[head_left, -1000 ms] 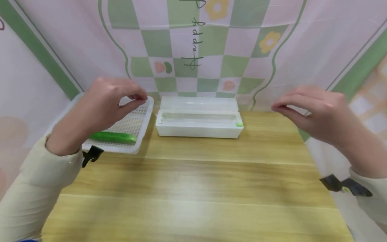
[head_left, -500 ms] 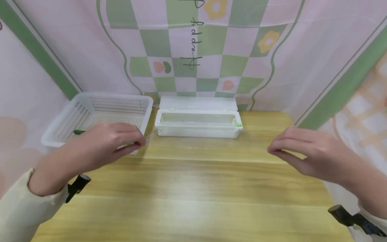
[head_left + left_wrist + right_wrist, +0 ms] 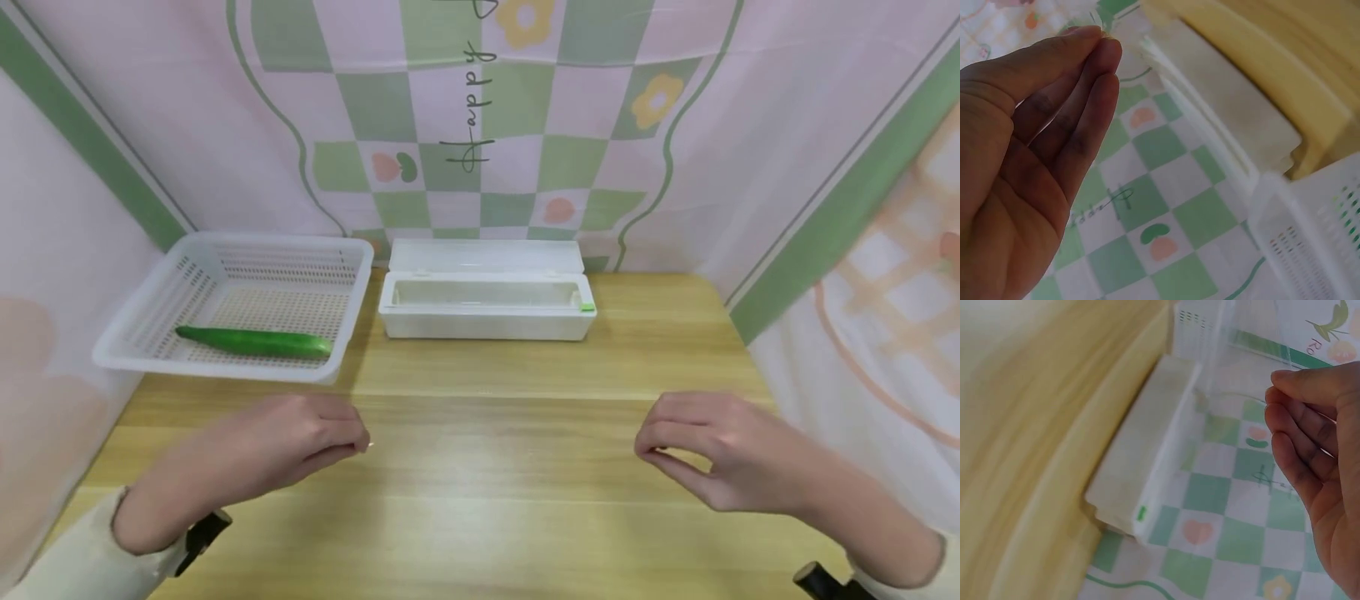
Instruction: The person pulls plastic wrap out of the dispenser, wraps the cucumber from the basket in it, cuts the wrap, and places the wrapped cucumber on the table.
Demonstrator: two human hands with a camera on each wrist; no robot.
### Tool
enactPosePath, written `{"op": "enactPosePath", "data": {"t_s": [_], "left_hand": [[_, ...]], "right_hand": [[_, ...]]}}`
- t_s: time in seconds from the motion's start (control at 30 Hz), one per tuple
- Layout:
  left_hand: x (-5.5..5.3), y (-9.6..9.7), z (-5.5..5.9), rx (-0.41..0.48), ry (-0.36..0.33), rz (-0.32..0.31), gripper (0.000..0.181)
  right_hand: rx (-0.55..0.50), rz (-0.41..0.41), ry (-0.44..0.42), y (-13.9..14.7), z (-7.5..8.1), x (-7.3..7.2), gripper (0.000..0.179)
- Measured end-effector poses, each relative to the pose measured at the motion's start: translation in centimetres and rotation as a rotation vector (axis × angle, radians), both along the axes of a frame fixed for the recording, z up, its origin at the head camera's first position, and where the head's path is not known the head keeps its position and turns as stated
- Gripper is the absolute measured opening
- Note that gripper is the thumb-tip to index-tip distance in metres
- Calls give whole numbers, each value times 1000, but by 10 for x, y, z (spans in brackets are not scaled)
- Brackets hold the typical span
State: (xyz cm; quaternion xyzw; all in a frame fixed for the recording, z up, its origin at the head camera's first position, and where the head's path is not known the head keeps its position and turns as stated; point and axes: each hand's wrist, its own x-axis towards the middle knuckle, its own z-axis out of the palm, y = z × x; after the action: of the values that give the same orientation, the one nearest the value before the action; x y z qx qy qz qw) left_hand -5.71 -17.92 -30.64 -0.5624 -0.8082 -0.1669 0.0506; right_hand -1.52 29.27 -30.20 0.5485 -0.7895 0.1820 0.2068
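Note:
In the head view my left hand (image 3: 300, 442) pinches one corner of a clear sheet of plastic wrap between thumb and fingertips. My right hand (image 3: 720, 450) pinches the other side, so the sheet spans between both hands over the front of the table. Being transparent, the plastic wrap (image 3: 1263, 337) shows mainly as faint glints and an edge by the right fingertips. Behind it stands a white plastic wrap dispenser box (image 3: 487, 326), its lid (image 3: 486, 255) raised toward the wall. A green cucumber (image 3: 255, 342) lies in the white basket (image 3: 352, 312) beyond my left hand.
The wooden table (image 3: 480, 533) meets a printed cloth backdrop (image 3: 517, 100) at the back, with more cloth along both sides. Basket and dispenser stand side by side at the table's rear, a narrow gap between them.
Both hands have come down and back toward the body, carrying the plastic wrap from over the dispenser to the front of the table. The cucumber and basket are now uncovered.

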Motion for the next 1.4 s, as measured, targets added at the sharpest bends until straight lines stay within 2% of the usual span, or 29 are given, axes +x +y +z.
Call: {"op": "enactPosePath", "data": {"t_s": [0.17, 0.33, 0.53, 0.67, 0.8, 0.93, 1.17, 1.27, 1.4], "left_hand": [[3, 5, -22, -65, -42, -11, 23], [1, 12, -48, -97, -15, -46, 35], [-4, 22, -80, -160, -14, -43, 35], [-5, 28, -99, -237, -13, -24, 28], [-4, 32, -113, -275, 14, -14, 20], [-2, 34, -117, -288, 44, 3, 18], [3, 37, -116, -331, 112, 26, 14], [4, 39, -115, -336, 77, 40, 17], [5, 40, -118, -322, -7, 82, 24]], "right_hand": [[74, -34, -124, 2, -30, 7, 29], [94, -26, -212, 2, -61, 7, 15], [150, -25, -279, -1, -93, 4, 30], [233, -44, -302, -5, -107, 1, 29], [302, -40, -298, -10, -116, -3, 27], [363, -40, -322, -14, -122, -6, 28], [410, -77, -438, -16, -126, -11, 31], [415, -87, -470, -17, -126, -12, 30], [420, -95, -491, -18, -125, -13, 29]]}}
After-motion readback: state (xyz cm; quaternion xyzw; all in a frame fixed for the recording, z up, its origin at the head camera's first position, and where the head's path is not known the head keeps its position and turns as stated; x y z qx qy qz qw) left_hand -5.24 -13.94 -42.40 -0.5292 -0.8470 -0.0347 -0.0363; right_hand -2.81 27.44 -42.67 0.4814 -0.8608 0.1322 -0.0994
